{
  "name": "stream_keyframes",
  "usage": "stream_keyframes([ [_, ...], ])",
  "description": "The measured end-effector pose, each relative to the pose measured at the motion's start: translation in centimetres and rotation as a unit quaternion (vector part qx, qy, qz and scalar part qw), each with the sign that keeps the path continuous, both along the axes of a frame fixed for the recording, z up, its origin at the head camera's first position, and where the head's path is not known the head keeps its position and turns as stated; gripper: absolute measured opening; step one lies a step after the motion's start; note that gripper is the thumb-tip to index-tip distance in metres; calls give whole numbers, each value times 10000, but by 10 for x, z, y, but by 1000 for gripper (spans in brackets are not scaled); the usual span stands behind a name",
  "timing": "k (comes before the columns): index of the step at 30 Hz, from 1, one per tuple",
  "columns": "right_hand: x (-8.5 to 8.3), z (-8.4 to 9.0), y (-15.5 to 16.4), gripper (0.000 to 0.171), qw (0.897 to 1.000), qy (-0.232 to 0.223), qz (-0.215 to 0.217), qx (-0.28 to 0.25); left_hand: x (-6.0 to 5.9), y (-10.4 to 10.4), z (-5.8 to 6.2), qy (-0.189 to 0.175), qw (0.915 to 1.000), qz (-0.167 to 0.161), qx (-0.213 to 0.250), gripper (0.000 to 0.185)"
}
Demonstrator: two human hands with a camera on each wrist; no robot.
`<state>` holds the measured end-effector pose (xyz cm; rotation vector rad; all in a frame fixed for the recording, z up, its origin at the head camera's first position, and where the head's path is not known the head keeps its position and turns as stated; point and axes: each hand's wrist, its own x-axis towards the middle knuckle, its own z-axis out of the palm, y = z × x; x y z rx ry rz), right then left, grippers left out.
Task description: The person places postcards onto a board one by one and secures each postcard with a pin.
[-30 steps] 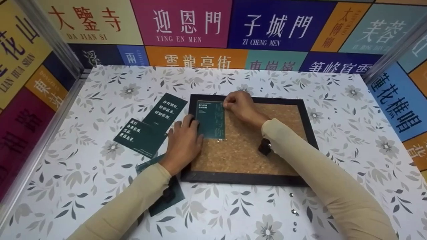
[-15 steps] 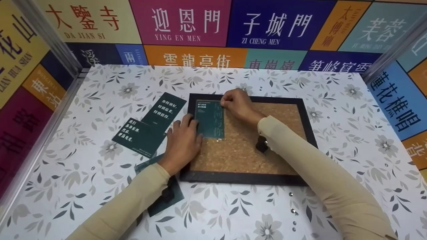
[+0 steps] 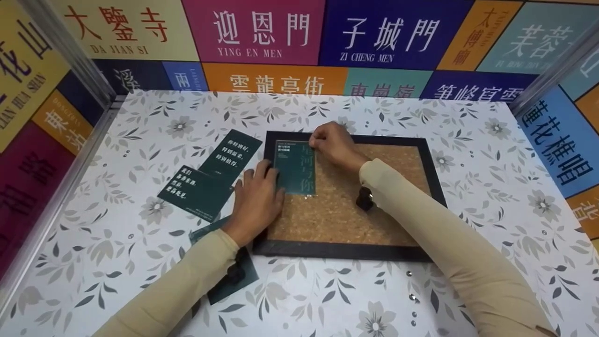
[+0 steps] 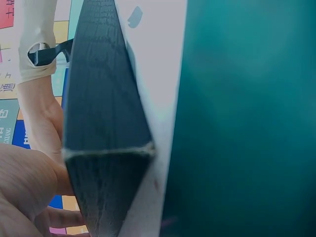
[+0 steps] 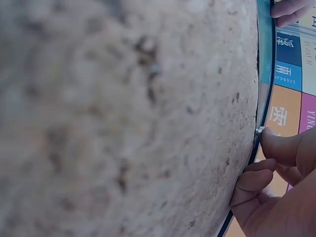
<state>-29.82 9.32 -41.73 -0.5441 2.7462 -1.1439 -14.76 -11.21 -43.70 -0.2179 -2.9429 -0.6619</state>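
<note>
Both hands met on the card, upright at the corkboard's left: left hand flat on its lower-left edge, right hand pinching a pin at its top-right corner.

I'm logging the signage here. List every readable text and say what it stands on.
"DA JIAN SI": cream wall panel.
"YING EN MEN": magenta wall panel.
"ZI CHENG MEN": dark blue wall panel.
"LIAN HUA SHAN": yellow side panel.
Green cards: white characters, too small to read.
Other panels: characters partly cut off.
</note>
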Motion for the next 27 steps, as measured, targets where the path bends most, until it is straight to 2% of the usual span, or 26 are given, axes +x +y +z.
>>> stream_keyframes([
  [6,-4,4,-4,22,9994,-318,-166,-11,1,0,0,-46,10000,22,25,47],
  [11,-10,5,-4,33,9976,-559,-407,-78,0,0,1,-29,10000,8,-15,48],
  [18,-11,4,-8,40,9946,-602,-848,-30,-1,0,0,-48,9999,-1,-151,48],
  [27,-9,3,-10,45,9937,-599,-938,122,0,0,1,-117,9999,-4,-88,49],
])
